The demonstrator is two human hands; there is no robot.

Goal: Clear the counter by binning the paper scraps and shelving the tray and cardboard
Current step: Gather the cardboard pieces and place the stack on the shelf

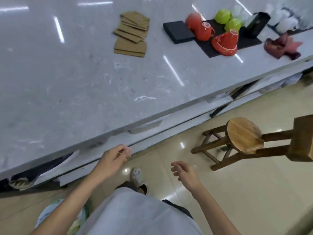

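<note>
Several brown cardboard pieces [131, 34] lie fanned out in a loose stack on the white marble counter [67, 78], toward its far side. To their right a black tray [227, 43] carries red and green cups, with a black box [177, 32] beside it. My left hand [115, 158] hangs below the counter's front edge, fingers loosely curled and holding nothing. My right hand [184, 172] is over the floor, fingers apart and empty. Both hands are well short of the cardboard.
A wooden stool [243, 136] stands on the tiled floor at right, next to a wooden block [303, 138]. A crumpled red cloth [282, 46] lies at the counter's right end. Shelves under the counter [145, 126] hold dishes. A bag sits at bottom left [50, 212].
</note>
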